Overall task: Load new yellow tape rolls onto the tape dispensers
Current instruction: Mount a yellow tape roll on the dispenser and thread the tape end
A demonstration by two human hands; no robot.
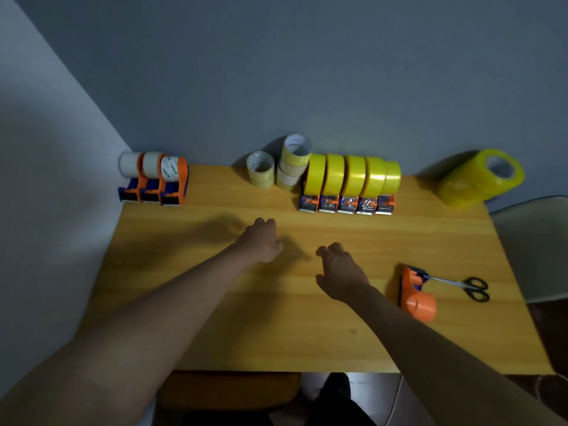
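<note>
Most of the loading looks done, going by how things lie on the table (pixel 276 318). Five dispensers (pixel 347 204) stand side by side along the far edge, right of centre, each carrying a full bright yellow roll (pixel 353 175) on edge, with the metal cutters facing the person. Three more dispensers (pixel 153 186) sit in the far left corner against the wall, and these hold only pale, whitish cores or nearly spent rolls, so I judge they are still to be refilled. One more orange dispenser (pixel 418 295) lies on its side near the right edge with no roll on it, its nose touching the tips of a pair of scissors (pixel 461 287). Fresh stock is at the far right corner: a stack of yellow rolls (pixel 473 179) lying tipped, glossy and translucent, with a white core showing at the end. Between the two rows stand a few thin, pale used rolls (pixel 282 167), one stacked on another. Neither hand has anything in it. The left hand (pixel 261 241) hovers over the middle of the table with fingers loosely curled downward; the right hand (pixel 338 272) is just beside it, fingers relaxed and slightly spread, also low over the wood. Whether either touches the surface I cannot tell.
</note>
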